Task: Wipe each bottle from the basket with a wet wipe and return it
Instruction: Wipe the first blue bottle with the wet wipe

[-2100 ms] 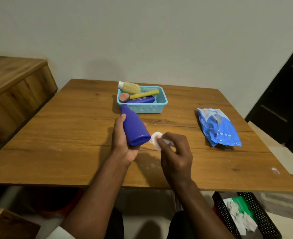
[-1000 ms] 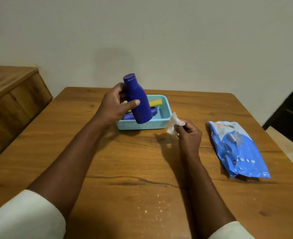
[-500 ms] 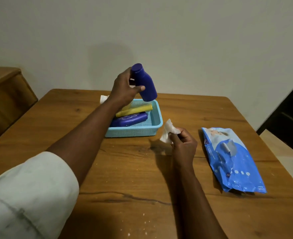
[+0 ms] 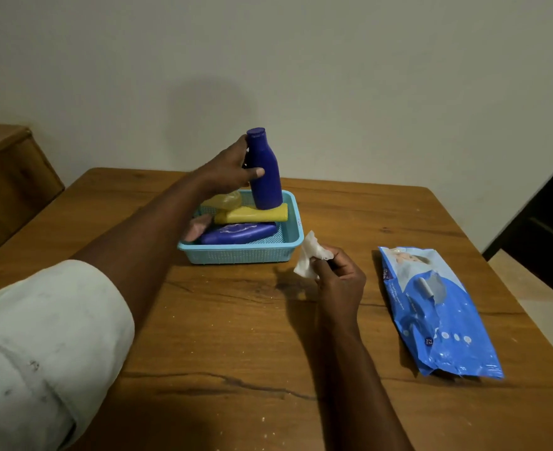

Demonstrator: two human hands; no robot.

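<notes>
The blue bottle (image 4: 264, 172) is standing nearly upright, cap up, over the far right part of the basket (image 4: 242, 253), its base sitting on or just above the yellow tube (image 4: 252, 214); which of the two cannot be told. The left hand (image 4: 228, 170) is gripping it from the 9 o'clock side, fingers curling behind the neck and shoulder and the thumb pressing across the front of the body.

Inside the light blue basket, the yellow tube is lying crosswise, and at 6 o'clock from it a second, flatter blue bottle (image 4: 237, 232) is lying on its side with a pinkish cap (image 4: 197, 226) at its 9 o'clock end. A pale yellow, see-through bottle (image 4: 226, 200) is lying toward the basket's far left, partly hidden by the left forearm.

At 4 o'clock from the basket, just beside its near right corner, the right hand (image 4: 341, 283) is pinching a crumpled white wipe (image 4: 309, 255) between thumb and curled fingers, the wipe sticking up toward 11 o'clock from the hand. The hand is hovering over the table (image 4: 219, 336) or resting on it; it is hard to say which.

At 3 o'clock from the right hand, well apart, a blue packet of wipes (image 4: 437, 310) is lying flat on the wooden table. A pale sleeve (image 4: 41, 336) is covering the left upper arm at the 8 o'clock edge of the view. A wooden cabinet (image 4: 5, 164) is standing beyond the table's 10 o'clock corner, against a plain wall (image 4: 301, 76).
</notes>
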